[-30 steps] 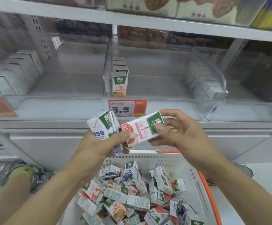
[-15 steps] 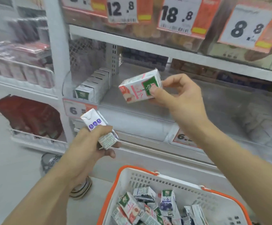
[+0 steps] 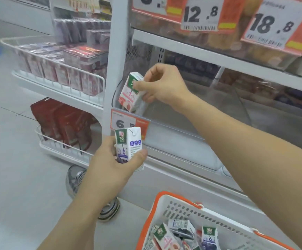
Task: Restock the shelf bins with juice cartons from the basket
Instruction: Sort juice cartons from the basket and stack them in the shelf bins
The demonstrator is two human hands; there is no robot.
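Cartons fill both hands: the right hand (image 3: pixel 162 85) pinches a pink-and-white juice carton (image 3: pixel 130 92), tilted, at the front left corner of the clear shelf bin (image 3: pixel 191 112), just above the orange 6.5 price tag (image 3: pixel 128 123). The left hand (image 3: pixel 117 163) grips a purple-marked carton (image 3: pixel 128 147) upright, lower down in front of the shelf edge, its thumb across the carton's face. More cartons lie jumbled in the white basket (image 3: pixel 224 224) with the orange rim at the lower right, near a grey shoe (image 3: pixel 76 179) on the floor.

The white shelf (image 3: pixel 179 141) bears a clear bin (image 3: pixel 218 98); the basket (image 3: pixel 164 210) sits on the floor (image 3: pixel 11 177).
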